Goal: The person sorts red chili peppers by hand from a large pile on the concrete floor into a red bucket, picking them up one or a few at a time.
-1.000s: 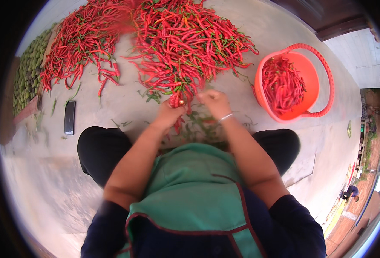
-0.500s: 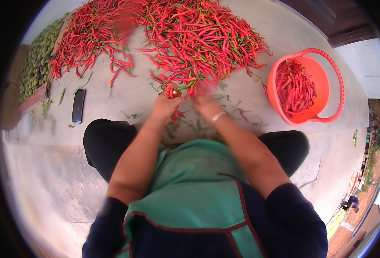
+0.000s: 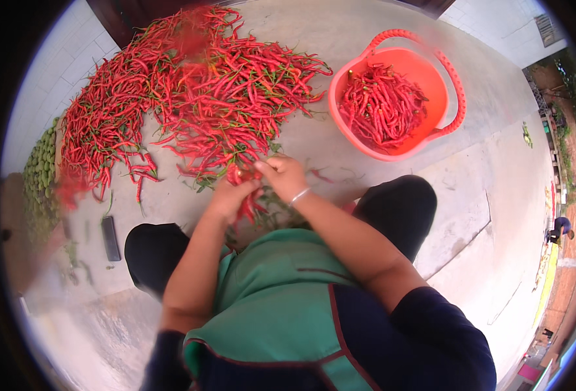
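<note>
My left hand (image 3: 230, 199) is closed around a bunch of red chili peppers (image 3: 249, 207), whose ends hang below the fist. Close beside it on the right, my right hand (image 3: 284, 177) is pinched, its fingertips against the top of that bunch, apparently on one pepper. Just beyond both hands, a large heap of red chili peppers with green stems (image 3: 236, 98) spreads over the concrete floor. To the right stands an orange-red plastic basket (image 3: 439, 75) with looped handles, holding a pile of red chili peppers (image 3: 382, 107).
Green stems and loose bits lie on the floor (image 3: 457, 189) around my hands. A dark phone (image 3: 111, 238) is by my left knee. Farther left sits a pile of green round produce (image 3: 42, 173). In the distance at right, a person (image 3: 561, 228) bends down.
The view has turned, so the basket and heap sit farther left in it. My right hand, blurred at the heap's edge before, is now against the bunch in my left hand.
</note>
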The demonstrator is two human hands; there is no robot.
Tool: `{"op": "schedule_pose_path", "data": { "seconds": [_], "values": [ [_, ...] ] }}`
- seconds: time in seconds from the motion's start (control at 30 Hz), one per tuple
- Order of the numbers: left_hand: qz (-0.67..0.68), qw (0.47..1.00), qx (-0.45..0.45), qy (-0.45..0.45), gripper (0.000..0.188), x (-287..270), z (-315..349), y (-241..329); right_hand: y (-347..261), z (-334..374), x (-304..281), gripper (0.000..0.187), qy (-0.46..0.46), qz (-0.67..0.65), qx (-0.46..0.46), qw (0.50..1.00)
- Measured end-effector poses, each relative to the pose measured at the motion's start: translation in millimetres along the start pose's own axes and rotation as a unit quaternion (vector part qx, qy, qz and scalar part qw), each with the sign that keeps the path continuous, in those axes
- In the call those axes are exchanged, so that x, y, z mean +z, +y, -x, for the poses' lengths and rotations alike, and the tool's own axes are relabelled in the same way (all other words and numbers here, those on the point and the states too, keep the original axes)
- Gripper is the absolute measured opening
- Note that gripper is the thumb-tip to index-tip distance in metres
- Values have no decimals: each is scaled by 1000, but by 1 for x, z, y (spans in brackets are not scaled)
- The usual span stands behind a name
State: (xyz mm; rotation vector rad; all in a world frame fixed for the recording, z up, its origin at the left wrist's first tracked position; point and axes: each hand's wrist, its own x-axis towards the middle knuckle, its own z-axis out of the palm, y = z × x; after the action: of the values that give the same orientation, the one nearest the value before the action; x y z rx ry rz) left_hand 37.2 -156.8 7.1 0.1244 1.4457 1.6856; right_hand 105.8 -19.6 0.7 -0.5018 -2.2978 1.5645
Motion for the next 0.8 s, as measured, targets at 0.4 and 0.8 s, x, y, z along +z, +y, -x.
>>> {"op": "schedule_pose_path", "data": {
  "seconds": [0.4,0.8],
  "values": [
    [122,982,-48,-140,24,184,-86,92,86,12,-43,19,-113,233,77,963],
    [40,995,-31,90,37,2,-61,52,74,2,-27,17,-172,408,91,892]
  ]
}}
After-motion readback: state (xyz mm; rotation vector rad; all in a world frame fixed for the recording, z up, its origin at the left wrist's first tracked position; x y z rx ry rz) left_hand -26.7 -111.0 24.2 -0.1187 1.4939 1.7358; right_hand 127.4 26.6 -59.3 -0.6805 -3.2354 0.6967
